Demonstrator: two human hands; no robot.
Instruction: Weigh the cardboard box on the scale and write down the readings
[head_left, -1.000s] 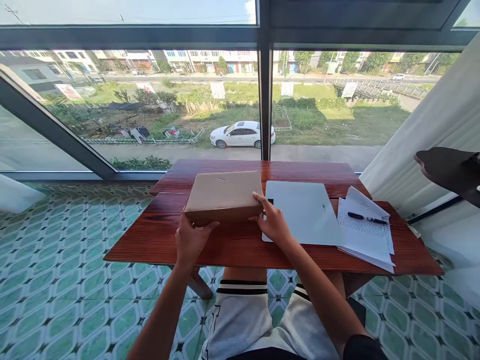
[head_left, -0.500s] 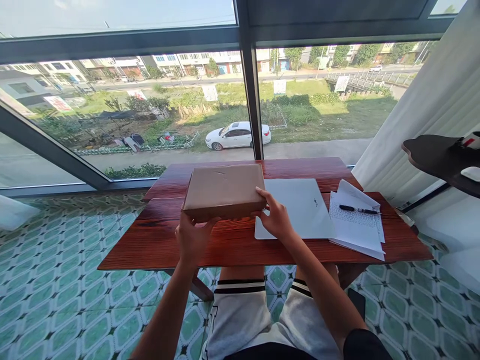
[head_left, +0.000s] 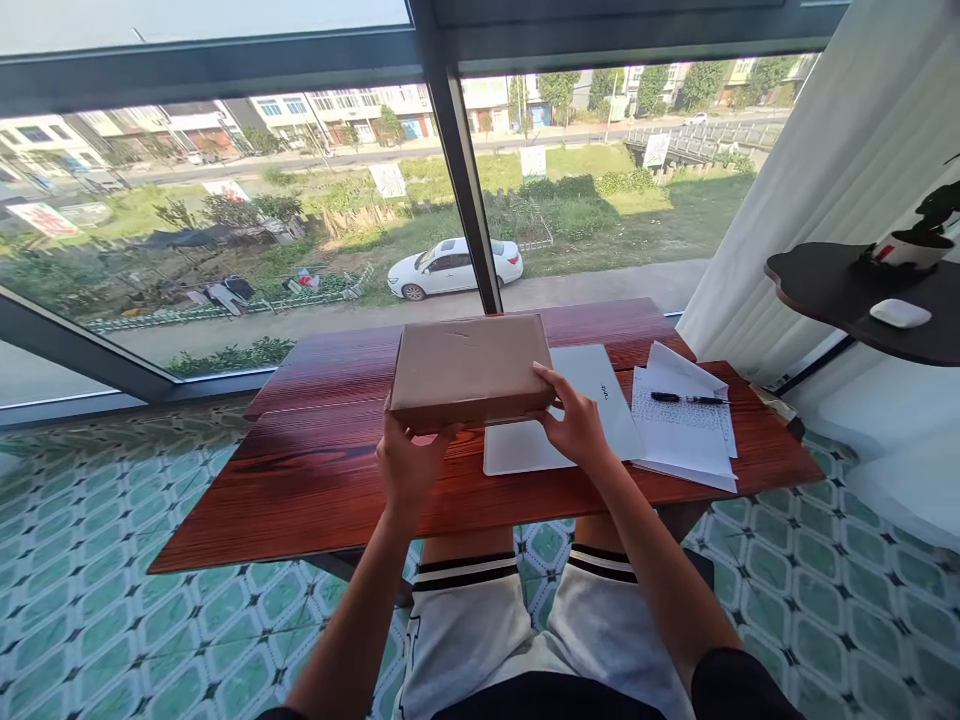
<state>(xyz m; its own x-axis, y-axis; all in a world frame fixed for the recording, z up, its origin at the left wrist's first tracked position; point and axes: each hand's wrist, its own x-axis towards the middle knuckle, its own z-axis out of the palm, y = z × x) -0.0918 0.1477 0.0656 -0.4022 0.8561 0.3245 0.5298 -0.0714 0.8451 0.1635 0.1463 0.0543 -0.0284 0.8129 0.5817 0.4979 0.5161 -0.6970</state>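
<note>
You hold the closed cardboard box (head_left: 471, 372) with both hands, above the wooden table (head_left: 300, 490). Your left hand (head_left: 411, 462) is closed around its near left corner. Your right hand (head_left: 574, 424) pinches the near right corner, with one fingertip on the top. Under and beside your right hand lies the silver laptop (head_left: 600, 372), partly hidden by the box. Further right, the black pen (head_left: 688, 398) rests on the written papers (head_left: 682, 440).

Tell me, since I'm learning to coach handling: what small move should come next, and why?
Probably ease the box leftward before lowering it: the left hand and right hand grip its near corners, seemingly above the table, and in this view its right end overlaps the closed laptop.
</note>
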